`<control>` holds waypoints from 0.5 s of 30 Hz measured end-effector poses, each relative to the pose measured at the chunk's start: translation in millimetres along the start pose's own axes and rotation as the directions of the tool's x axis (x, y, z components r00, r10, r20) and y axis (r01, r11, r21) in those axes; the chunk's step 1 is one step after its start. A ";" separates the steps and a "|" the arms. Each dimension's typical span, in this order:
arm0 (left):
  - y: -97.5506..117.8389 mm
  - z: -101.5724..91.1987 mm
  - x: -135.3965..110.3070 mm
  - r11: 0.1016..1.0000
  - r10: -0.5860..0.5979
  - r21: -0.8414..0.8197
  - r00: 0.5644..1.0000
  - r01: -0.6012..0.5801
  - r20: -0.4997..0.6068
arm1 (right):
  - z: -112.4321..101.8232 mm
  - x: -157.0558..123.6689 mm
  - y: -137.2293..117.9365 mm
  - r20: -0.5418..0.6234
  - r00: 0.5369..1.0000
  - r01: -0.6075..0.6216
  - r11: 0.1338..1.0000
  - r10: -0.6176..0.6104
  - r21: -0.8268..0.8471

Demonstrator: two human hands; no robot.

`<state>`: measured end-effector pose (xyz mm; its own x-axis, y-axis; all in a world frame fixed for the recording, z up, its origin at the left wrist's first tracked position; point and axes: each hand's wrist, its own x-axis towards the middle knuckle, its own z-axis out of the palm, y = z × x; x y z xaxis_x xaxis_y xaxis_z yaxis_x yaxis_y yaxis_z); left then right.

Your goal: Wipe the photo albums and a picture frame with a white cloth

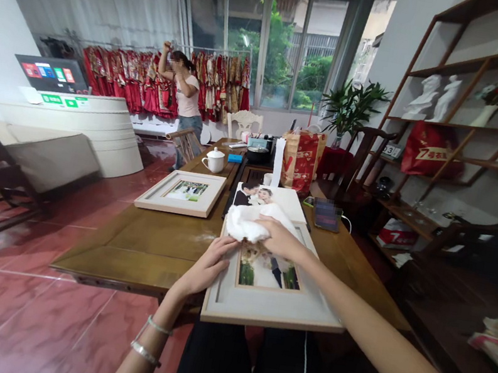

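A large white picture frame with a photo lies flat at the near edge of the wooden table. My left hand rests on the frame's left edge, fingers spread flat. My right hand is closed on a crumpled white cloth and presses it on the frame's upper part. A second photo print lies just behind the frame.
Another framed photo lies to the left on the table. A phone, a white teapot and a red paper bag stand farther back. A person stands by a rack of red garments. Shelves line the right wall.
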<state>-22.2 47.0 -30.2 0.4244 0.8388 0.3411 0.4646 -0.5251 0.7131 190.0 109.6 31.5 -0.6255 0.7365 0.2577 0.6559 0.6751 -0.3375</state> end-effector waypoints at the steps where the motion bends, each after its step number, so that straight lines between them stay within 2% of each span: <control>1: -1.1 0.7 -0.1 1.000 -0.012 0.007 1.000 0.012 -0.010 | 5.0 6.7 -3.2 0.023 0.999 0.032 0.999 -0.032 0.002; 4: -3.4 2.1 -0.2 0.999 -0.028 0.018 0.999 0.029 -0.029 | 13.2 14.9 -8.1 0.068 0.996 0.066 0.998 -0.064 -0.018; 7: -1.4 1.8 0.2 1.000 -0.006 0.004 1.000 0.007 -0.028 | 7.8 5.7 -2.9 0.087 0.996 0.028 0.997 -0.023 -0.067; 11: 5.3 -0.4 0.4 0.999 0.032 -0.018 0.999 -0.032 -0.006 | -15.2 -21.8 20.7 0.074 0.990 -0.108 0.981 0.121 -0.163; 15: 7.8 -1.2 -0.2 0.999 0.005 -0.034 1.000 -0.005 -0.005 | -33.8 -53.1 42.7 0.032 0.960 -0.265 0.935 0.279 -0.234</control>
<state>-19.5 42.9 -24.0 0.4230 0.8368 0.3475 0.4356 -0.5241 0.7318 265.4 100.8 34.0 -0.4306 0.8940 0.1236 0.8781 0.4466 -0.1718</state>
